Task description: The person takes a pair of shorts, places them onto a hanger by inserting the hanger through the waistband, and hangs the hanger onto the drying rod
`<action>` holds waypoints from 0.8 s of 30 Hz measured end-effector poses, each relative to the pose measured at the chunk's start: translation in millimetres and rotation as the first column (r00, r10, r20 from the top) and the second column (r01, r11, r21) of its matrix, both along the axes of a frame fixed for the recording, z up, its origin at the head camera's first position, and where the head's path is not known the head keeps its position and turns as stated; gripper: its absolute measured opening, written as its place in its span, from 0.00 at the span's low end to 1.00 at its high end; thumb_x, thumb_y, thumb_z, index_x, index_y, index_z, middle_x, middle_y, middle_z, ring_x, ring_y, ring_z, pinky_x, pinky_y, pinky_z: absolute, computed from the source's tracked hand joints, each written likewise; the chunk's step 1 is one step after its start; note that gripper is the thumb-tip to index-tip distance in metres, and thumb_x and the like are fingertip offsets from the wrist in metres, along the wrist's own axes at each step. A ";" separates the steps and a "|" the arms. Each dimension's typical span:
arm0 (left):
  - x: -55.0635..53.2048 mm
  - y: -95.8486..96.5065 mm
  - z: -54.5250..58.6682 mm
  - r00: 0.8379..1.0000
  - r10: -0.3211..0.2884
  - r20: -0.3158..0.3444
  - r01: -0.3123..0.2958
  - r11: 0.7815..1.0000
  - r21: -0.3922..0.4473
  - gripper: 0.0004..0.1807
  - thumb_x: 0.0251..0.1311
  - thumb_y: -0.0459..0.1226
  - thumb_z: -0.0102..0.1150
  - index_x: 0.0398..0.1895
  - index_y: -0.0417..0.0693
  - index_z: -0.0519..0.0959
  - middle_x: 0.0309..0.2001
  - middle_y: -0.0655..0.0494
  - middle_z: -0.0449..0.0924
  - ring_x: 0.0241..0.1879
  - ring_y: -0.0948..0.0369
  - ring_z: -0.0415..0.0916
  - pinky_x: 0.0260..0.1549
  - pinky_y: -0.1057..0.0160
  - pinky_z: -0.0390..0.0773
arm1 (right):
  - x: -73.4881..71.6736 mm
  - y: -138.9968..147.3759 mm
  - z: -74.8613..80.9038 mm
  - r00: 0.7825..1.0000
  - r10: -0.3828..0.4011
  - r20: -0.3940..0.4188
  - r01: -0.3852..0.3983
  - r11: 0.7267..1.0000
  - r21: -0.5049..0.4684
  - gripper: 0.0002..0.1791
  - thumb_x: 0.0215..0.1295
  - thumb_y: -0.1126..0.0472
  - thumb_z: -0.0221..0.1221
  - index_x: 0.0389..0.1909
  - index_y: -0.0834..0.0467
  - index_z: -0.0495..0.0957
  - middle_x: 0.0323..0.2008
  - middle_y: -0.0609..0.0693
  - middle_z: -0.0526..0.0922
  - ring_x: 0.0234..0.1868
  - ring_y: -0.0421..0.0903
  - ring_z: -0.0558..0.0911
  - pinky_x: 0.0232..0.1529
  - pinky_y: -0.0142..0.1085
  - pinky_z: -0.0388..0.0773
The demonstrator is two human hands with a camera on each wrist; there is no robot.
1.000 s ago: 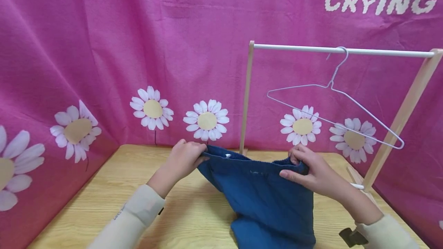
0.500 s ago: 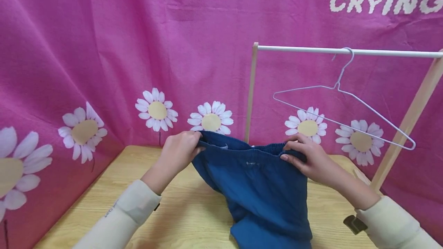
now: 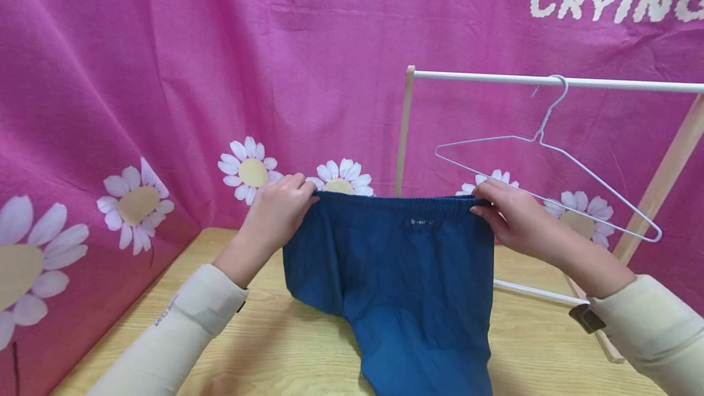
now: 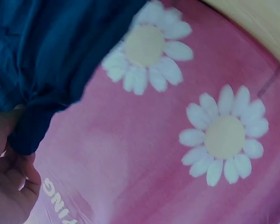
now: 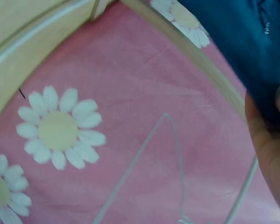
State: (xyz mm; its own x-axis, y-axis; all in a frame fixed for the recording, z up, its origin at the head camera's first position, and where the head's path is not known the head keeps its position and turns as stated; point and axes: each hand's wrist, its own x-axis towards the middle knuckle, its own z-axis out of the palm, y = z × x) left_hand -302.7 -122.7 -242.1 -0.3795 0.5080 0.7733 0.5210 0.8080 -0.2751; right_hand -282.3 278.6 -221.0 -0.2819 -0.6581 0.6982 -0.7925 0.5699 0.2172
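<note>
A pair of dark blue pants [image 3: 407, 261] with an elastic waistband hangs between my two hands, waistband up and stretched nearly level. My left hand [image 3: 280, 209] pinches the waistband's left end; in the left wrist view, thumb and fingers close on the bunched blue cloth [image 4: 32, 126]. At the other end, my right hand [image 3: 514, 222] grips the band between thumb and fingers. A small pale print shows just below the band, right of centre. The lower part of the pants runs out of the head view at the bottom.
Behind my right hand, a white wire hanger [image 3: 541, 139] hangs from the white rod [image 3: 473, 78] of a wooden-sided rack. The wood-grain table [image 3: 264, 347] lies under the pants. A pink cloth [image 3: 330, 78] with daisies and lettering surrounds the back and left.
Both hands have raised the waistband and drawn it wider and straighter. Its opening, visible before, is now nearly closed from this angle, and the front of the pants faces me more fully.
</note>
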 end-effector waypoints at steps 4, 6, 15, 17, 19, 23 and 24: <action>-1.9 -3.4 2.1 0.998 -0.051 0.024 0.053 0.993 -0.102 0.10 0.60 0.38 0.72 0.37 0.42 0.81 0.30 0.50 0.82 0.32 0.54 0.80 0.32 0.57 0.78 | -2.8 -1.7 7.6 0.997 -0.037 -0.065 0.037 0.999 -0.012 0.20 0.45 0.81 0.70 0.32 0.63 0.72 0.28 0.50 0.73 0.28 0.39 0.72 0.28 0.37 0.76; -3.9 -6.9 0.0 0.994 -0.085 0.067 0.096 0.979 -0.180 0.11 0.59 0.39 0.73 0.39 0.45 0.80 0.32 0.52 0.84 0.34 0.56 0.79 0.34 0.57 0.75 | -2.7 -1.3 10.0 0.995 -0.068 -0.075 0.066 0.998 -0.019 0.20 0.46 0.82 0.69 0.33 0.63 0.71 0.30 0.51 0.73 0.28 0.40 0.73 0.27 0.39 0.78; -3.5 -19.0 -15.6 0.929 -0.169 0.330 0.241 0.951 -0.192 0.08 0.64 0.41 0.68 0.39 0.50 0.78 0.32 0.58 0.85 0.42 0.55 0.82 0.56 0.37 0.71 | -0.4 -2.3 23.1 0.964 -0.250 -0.088 0.247 0.968 -0.044 0.12 0.56 0.73 0.67 0.35 0.59 0.76 0.32 0.52 0.79 0.22 0.44 0.74 0.22 0.43 0.75; -2.8 -19.3 -14.1 0.950 -0.135 0.280 0.186 0.969 -0.161 0.07 0.66 0.41 0.66 0.39 0.50 0.79 0.35 0.56 0.86 0.43 0.52 0.82 0.57 0.32 0.70 | -0.3 -3.7 25.9 0.963 -0.269 -0.037 0.265 0.960 -0.087 0.12 0.58 0.74 0.68 0.37 0.59 0.78 0.32 0.52 0.81 0.22 0.45 0.76 0.24 0.42 0.77; -3.7 -19.1 -10.7 0.978 -0.087 0.191 0.114 0.984 -0.138 0.07 0.67 0.41 0.65 0.40 0.49 0.78 0.36 0.53 0.86 0.44 0.50 0.83 0.56 0.32 0.71 | -0.5 -4.7 27.7 0.965 -0.262 0.028 0.264 0.956 -0.132 0.11 0.59 0.75 0.67 0.37 0.60 0.78 0.31 0.53 0.82 0.22 0.46 0.80 0.27 0.33 0.79; -7.3 -17.3 -0.1 0.999 0.039 -0.034 -0.042 0.995 -0.092 0.08 0.70 0.40 0.61 0.42 0.45 0.77 0.38 0.48 0.83 0.44 0.48 0.81 0.50 0.41 0.77 | 0.7 -6.8 30.8 0.962 -0.264 0.072 0.273 0.940 -0.204 0.10 0.62 0.77 0.63 0.39 0.63 0.75 0.31 0.55 0.82 0.26 0.46 0.83 0.31 0.19 0.71; -7.5 -17.0 2.9 0.995 0.069 -0.074 -0.075 0.994 -0.074 0.07 0.71 0.39 0.59 0.43 0.44 0.77 0.39 0.48 0.83 0.45 0.48 0.81 0.48 0.43 0.77 | 0.8 -7.2 31.4 0.963 -0.264 0.060 0.271 0.937 -0.221 0.09 0.63 0.77 0.62 0.39 0.63 0.75 0.32 0.55 0.82 0.28 0.47 0.82 0.32 0.19 0.69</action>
